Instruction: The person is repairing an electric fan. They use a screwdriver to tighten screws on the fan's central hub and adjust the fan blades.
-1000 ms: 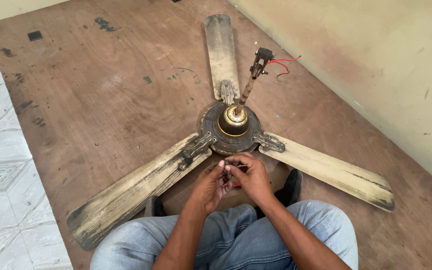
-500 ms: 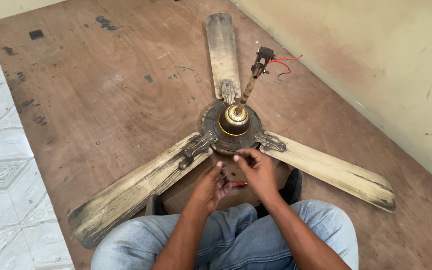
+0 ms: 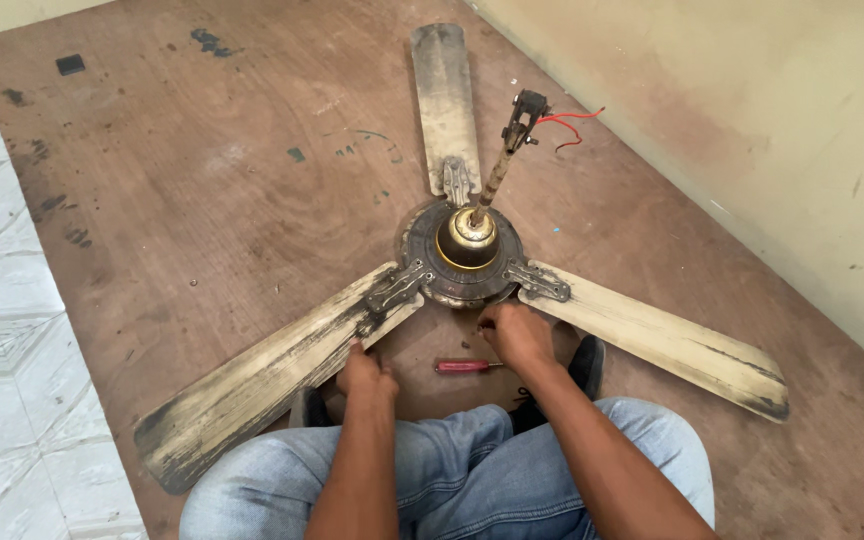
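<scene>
Fingers of the left hand [image 3: 365,371] grip a fan blade [image 3: 272,385]; right hand [image 3: 514,332] fingers curl against the motor hub [image 3: 464,255].

surface: brown board [image 3: 202,180] | on it: ceiling fan [image 3: 467,250], red screwdriver [image 3: 464,367]

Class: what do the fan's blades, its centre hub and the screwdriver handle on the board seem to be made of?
Blades: probably painted metal, cream coat worn to dark patches. Hub: metal, brassy shiny cap, dull dark ring. Screwdriver handle: likely plastic, glossy translucent red.
</scene>
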